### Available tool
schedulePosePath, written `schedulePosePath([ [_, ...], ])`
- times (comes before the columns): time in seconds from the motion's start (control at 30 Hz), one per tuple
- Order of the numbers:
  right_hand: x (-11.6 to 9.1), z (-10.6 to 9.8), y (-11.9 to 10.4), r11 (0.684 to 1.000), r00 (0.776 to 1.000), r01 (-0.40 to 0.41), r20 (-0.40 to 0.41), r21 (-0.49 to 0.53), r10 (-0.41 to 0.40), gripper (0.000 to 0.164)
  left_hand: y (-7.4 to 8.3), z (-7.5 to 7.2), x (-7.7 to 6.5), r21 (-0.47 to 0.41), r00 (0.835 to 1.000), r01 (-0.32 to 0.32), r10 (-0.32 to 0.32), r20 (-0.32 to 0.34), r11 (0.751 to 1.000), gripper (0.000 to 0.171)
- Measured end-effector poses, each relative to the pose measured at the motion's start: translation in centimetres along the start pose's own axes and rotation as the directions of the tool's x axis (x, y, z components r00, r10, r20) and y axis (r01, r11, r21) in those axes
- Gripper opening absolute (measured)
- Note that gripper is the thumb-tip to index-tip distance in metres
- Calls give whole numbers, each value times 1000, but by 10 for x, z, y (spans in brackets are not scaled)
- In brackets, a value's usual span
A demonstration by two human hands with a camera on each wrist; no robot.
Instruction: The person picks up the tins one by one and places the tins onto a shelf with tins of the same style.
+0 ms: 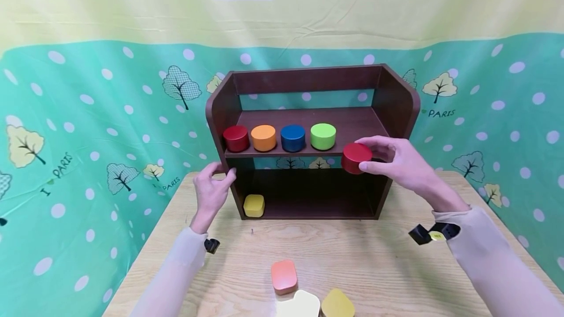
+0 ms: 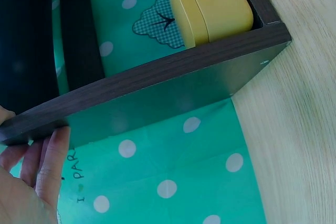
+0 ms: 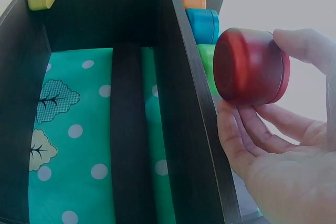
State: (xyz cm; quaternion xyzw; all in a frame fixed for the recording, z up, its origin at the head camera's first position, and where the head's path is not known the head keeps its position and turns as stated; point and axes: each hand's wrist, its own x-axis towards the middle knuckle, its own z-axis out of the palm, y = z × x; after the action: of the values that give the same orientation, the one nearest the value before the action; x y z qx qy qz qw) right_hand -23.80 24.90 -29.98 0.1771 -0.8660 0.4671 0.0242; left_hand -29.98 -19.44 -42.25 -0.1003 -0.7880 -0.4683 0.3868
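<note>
Between thumb and fingers, my right hand [image 1: 403, 163] holds a round red tin [image 1: 356, 158] in front of the right part of the dark brown shelf's [image 1: 308, 212] upper board. In the right wrist view the red tin [image 3: 252, 66] is tipped on its side, just off the board's edge. Along that board stand a dark red tin [image 1: 236, 139], an orange tin [image 1: 263, 138], a blue tin [image 1: 293, 138] and a green tin [image 1: 323, 136]. My left hand [image 1: 210, 192] grips the shelf's left side panel [image 2: 157, 77], thumb inside and fingers outside.
A yellow square tin [image 1: 254, 206] sits in the lower compartment's left corner. On the wooden table [image 1: 246, 248] nearer me lie a coral square tin [image 1: 284, 276], a cream tin [image 1: 306, 303] and a yellow tin [image 1: 338, 303]. A patterned curtain [image 1: 110, 126] hangs behind the shelf.
</note>
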Motion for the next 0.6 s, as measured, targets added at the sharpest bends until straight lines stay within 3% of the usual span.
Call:
schedulePosePath([
  [0.6,14,-6,-6,998,997,-64,-42,-10,63,60,-2,0,0,-10,1000,-13,12,-6,1000,10],
])
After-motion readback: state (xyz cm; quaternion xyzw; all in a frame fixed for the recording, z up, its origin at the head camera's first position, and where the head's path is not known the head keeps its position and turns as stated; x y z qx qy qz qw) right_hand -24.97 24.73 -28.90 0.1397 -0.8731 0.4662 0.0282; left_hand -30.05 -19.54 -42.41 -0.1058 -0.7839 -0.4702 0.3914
